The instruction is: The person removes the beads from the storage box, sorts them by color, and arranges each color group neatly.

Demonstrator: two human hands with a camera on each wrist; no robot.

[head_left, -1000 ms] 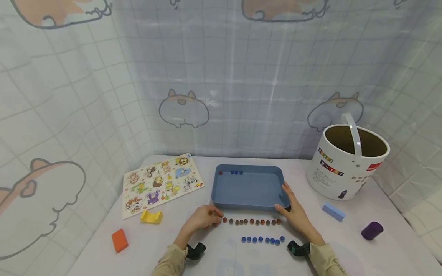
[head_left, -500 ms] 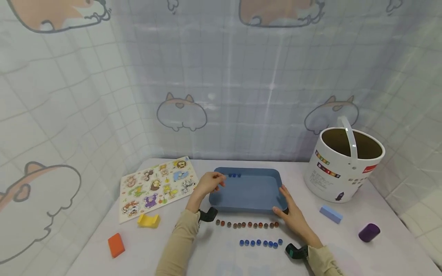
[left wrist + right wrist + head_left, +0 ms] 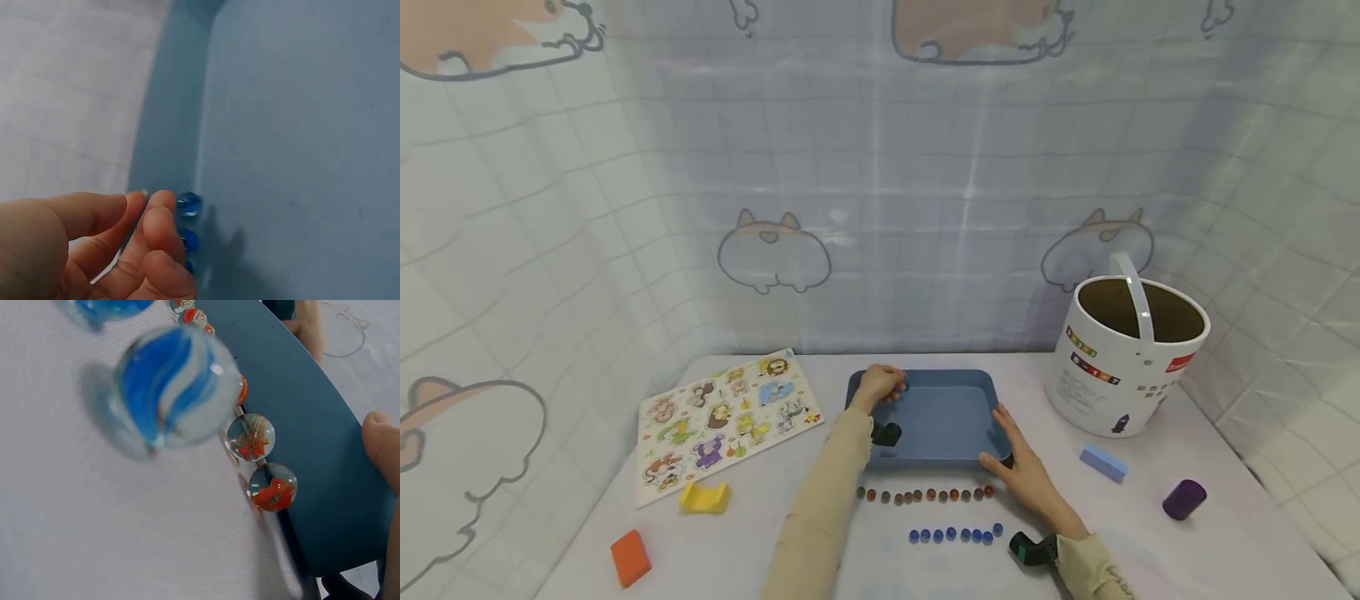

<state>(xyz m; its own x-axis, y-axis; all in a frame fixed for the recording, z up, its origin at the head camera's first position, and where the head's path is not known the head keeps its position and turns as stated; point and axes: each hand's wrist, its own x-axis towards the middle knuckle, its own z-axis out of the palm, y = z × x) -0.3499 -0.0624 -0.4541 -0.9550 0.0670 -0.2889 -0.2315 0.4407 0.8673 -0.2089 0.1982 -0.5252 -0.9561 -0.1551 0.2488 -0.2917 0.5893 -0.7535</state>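
Observation:
My left hand [image 3: 882,385] reaches over the back left of the blue tray [image 3: 943,425]. In the left wrist view its fingers [image 3: 161,231] are loosely bent beside several glass marbles with blue colouring, such as one blue marble [image 3: 189,204] along the tray's wall. Nothing shows between thumb and fingers. My right hand [image 3: 1026,475] rests at the tray's front right corner, fingers straight along the right side, thumb at the front rim. Before the tray runs a row of orange-swirled marbles [image 3: 931,495], with a shorter row of blue marbles [image 3: 951,534] nearer me.
An animal puzzle board [image 3: 726,421] lies left of the tray. Before it are a yellow notched block [image 3: 703,499] and an orange block [image 3: 630,558]. A white bucket [image 3: 1093,400] stands at the right, with a light-blue block [image 3: 1103,463] and a purple cylinder [image 3: 1184,499] nearby.
My left hand has left the orange row's left end, where one more marble now lies, and moved up and right into the tray, over the blue marbles there. My right hand has stayed put.

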